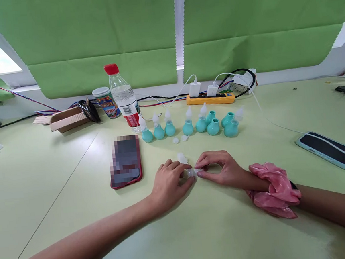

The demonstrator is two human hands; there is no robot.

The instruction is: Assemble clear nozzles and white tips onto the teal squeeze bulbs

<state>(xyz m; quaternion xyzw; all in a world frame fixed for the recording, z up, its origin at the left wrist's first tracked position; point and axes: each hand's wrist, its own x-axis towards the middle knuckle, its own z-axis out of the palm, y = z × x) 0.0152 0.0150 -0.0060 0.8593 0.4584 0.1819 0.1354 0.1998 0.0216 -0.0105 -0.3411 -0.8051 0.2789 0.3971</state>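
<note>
My left hand (173, 184) and my right hand (219, 167) meet low over the table, pinching a small translucent plastic piece (191, 173) from either side. The fingers hide much of its shape. Just beyond it lies another translucent piece (181, 158). Farther back, two small clear bits, a round one (176, 140) and a pointed one (185, 137), rest on the table. Behind them stands a row of teal squeeze bulbs. Several, like this bulb (188, 127), carry a clear pointed tip (188, 113); others, like this open bulb (213, 127), have no tip.
A red-edged phone (125, 162) lies left of my hands, with a red-capped water bottle (124, 97) and a patterned can (106, 103) behind. An open cardboard box (69, 119) is farther left. A yellow power strip (210, 99) sits at the back. Another phone (337, 153) with a white cable lies right.
</note>
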